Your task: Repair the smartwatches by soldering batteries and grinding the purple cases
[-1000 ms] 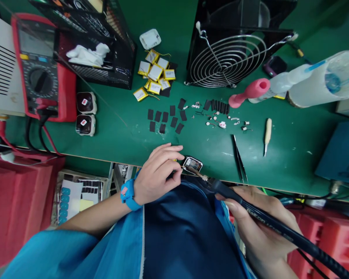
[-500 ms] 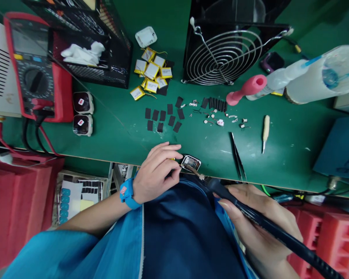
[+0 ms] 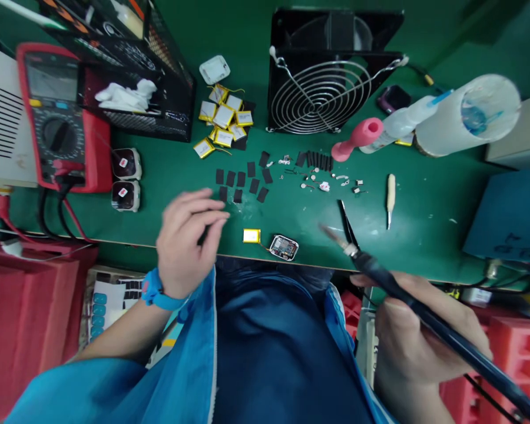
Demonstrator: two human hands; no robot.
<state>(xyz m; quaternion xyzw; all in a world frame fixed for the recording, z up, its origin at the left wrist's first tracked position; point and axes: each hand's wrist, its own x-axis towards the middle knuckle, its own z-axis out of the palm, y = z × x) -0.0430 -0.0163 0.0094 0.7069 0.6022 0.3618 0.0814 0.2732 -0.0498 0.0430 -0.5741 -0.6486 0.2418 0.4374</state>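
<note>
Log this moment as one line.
yellow battery: on green bench, beside white-rimmed open electronic device; left hand: empty, near black rectangular pieces; right hand: holding black soldering iron, tip off device

Noted from where I stand: light over the bench (image 3: 185,171) is moderate and diffuse, its source not determinable, with a soft pale sheen on the green surface near the tweezers (image 3: 348,224), small highlights on the fan guard (image 3: 318,103), and dim shade at the upper right and under the front edge. Motion blur smears the tip of the iron (image 3: 375,271) and softens both the left hand (image 3: 189,238) and right hand (image 3: 428,330); wide-angle distortion stretches the outer red trays (image 3: 519,353), and battery (image 3: 251,235) print is unreadable.
</note>
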